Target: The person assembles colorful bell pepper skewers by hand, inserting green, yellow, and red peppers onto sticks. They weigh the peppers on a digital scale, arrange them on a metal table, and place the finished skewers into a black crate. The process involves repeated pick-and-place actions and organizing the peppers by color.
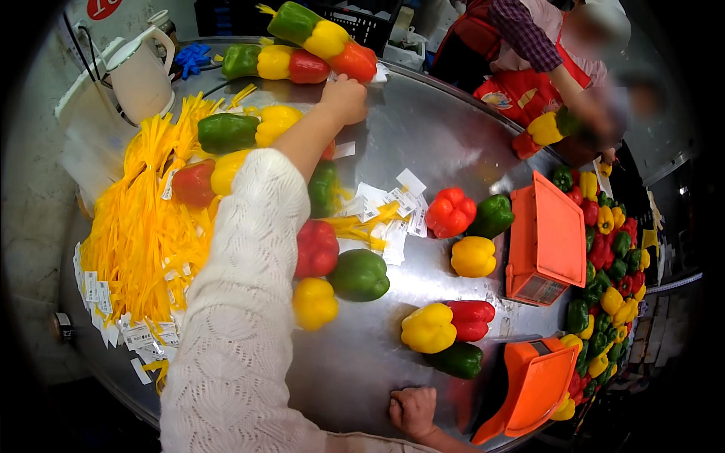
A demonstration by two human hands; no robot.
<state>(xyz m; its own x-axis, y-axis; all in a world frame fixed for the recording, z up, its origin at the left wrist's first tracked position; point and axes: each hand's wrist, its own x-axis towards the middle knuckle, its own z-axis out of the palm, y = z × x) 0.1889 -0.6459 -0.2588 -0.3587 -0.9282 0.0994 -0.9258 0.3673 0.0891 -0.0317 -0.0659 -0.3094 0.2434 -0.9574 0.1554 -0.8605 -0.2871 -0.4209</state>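
Note:
My left hand [343,100], at the end of a white knit sleeve, reaches to the far side of the metal table. Its fingers close on the red end of a pepper bundle [326,39], a green, a yellow and a red bell pepper in a row. This bundle leans over another pepper bundle [273,62]. Two more such rows lie partly behind my forearm. My right hand [414,411] rests loosely curled on the table's near edge, no object showing in it. Beyond it sit a yellow pepper [429,328], a red one and a green one, grouped together.
Yellow straps [151,226] with white labels heap up at left, beside a white kettle [141,72]. Two orange baskets [547,238] stand at right, before a pile of mixed peppers [604,287]. A co-worker in a red apron [521,94] holds a pepper bundle [545,130] at far right.

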